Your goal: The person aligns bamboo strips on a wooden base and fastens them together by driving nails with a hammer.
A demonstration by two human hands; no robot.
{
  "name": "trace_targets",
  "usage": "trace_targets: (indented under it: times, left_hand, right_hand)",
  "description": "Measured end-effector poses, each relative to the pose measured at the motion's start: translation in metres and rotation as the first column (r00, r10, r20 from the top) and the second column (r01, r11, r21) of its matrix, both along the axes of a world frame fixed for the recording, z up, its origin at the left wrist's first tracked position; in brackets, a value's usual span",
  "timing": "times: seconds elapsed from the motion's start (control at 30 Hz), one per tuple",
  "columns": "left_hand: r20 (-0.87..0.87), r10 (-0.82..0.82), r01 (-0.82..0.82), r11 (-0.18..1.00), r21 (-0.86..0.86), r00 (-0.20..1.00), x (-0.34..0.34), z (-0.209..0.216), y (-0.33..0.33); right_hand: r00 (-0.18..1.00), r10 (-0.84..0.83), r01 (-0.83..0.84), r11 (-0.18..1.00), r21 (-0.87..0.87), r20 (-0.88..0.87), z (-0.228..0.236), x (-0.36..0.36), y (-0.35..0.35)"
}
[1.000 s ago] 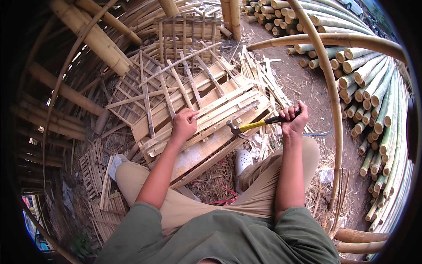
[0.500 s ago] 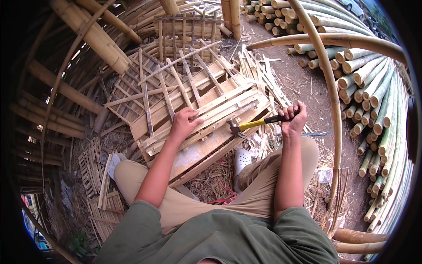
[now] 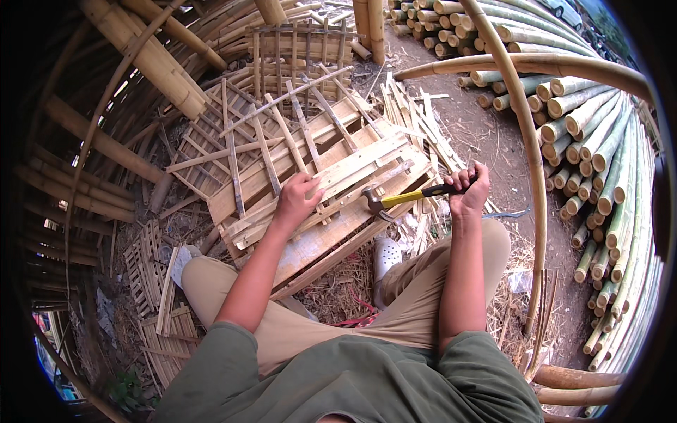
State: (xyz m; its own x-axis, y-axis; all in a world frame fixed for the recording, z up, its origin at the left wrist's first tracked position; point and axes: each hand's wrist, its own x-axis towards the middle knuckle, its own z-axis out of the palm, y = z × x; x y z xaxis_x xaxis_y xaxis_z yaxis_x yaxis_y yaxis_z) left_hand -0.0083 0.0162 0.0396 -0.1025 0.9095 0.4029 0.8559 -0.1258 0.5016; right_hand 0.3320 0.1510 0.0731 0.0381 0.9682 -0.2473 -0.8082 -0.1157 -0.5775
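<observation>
My left hand [image 3: 299, 201] is closed at the middle of a pale bamboo slat [image 3: 363, 158], its fingers curled over the edge. This slat lies with other slats across a slanted wooden bench [image 3: 289, 258] in front of me. In my right hand [image 3: 469, 190] is a claw hammer [image 3: 412, 197] with a yellow and black handle, gripped near the handle's end. The hammer head hovers low by the right part of the slats, pointing left. Crossed bamboo strips [image 3: 271, 163] form an open frame just beyond my left hand.
Cut bamboo poles [image 3: 592, 134] are stacked along the right, behind a curved upright pole [image 3: 525, 113]. Loose split strips [image 3: 416, 116] lie beyond the bench. Slatted panels [image 3: 144, 264] lean at the left, and thick bamboo beams [image 3: 144, 60] cross the upper left.
The slat under my left hand has tilted a little and shows a broader pale face. The hammer head has shifted slightly to the left. My hands stay nearly in place.
</observation>
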Motion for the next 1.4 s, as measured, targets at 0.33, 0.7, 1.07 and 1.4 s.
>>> trace_targets:
  times: [0.33, 0.7, 1.07, 1.4]
  left_hand:
    - [-0.089, -0.069, 0.067, 0.997, -0.024, 0.994, 0.025, -0.003, -0.003]
    - [-0.248, -0.118, 0.126, 0.992, 0.015, 0.962, 0.031, -0.003, -0.002]
    - [0.001, -0.153, 0.153, 0.988, 0.03, 0.988, 0.029, -0.007, -0.005]
    - [0.066, -0.154, 0.147, 0.983, 0.109, 0.986, 0.029, -0.017, -0.006]
  right_hand:
    - [1.0, 0.016, -0.015, 1.0, 0.01, -0.013, -0.005, 0.001, 0.0]
    - [0.975, 0.17, -0.188, 0.975, 0.122, 0.142, 0.009, 0.003, -0.007]
    - [0.425, 0.333, -0.49, 0.867, -0.096, 0.842, 0.036, 0.041, -0.016]
    - [0.933, 0.296, -0.329, 0.932, 0.154, 0.203, 0.022, 0.062, -0.008]
